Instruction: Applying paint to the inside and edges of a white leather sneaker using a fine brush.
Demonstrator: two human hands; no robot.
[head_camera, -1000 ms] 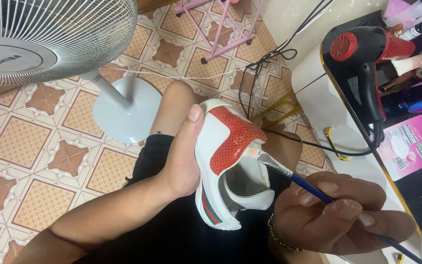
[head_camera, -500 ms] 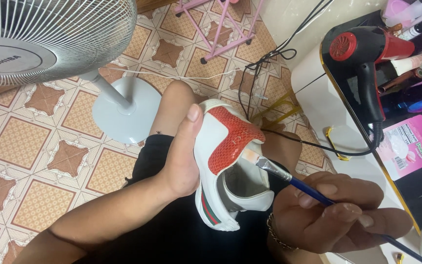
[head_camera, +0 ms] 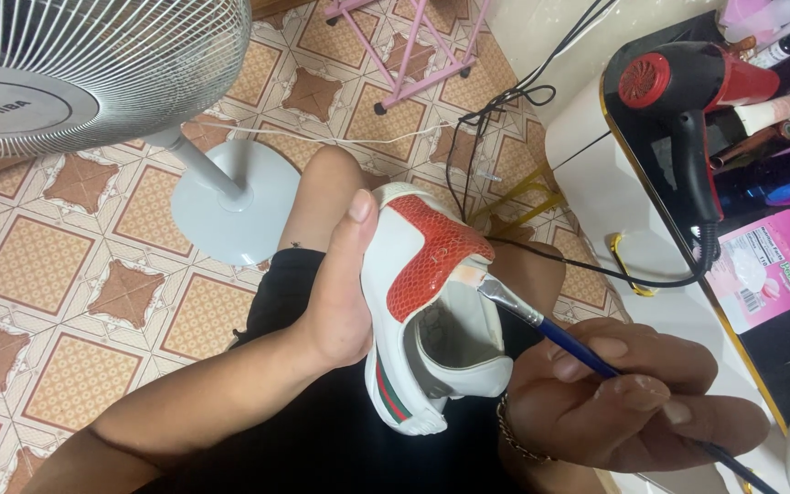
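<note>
My left hand [head_camera: 338,291] grips a white sneaker [head_camera: 421,316] by its side, heel end up, over my lap. The shoe has a red textured heel patch [head_camera: 427,256] and a green and red stripe low on its side. My right hand [head_camera: 628,402] holds a thin paintbrush [head_camera: 541,320] with a blue handle and metal ferrule. The bristle tip touches the lower right edge of the red patch, by the shoe's opening.
A standing fan [head_camera: 75,73] with a round base [head_camera: 230,201] is on the tiled floor at left. A red and black hair dryer [head_camera: 688,101] rests on a white table [head_camera: 614,210] at right, with a pink packet [head_camera: 765,270], bottles and cables. A pink rack's legs [head_camera: 413,55] stand behind.
The brush tip has slid slightly down and right along the red patch's edge. The shoe and my left hand have stayed in place.
</note>
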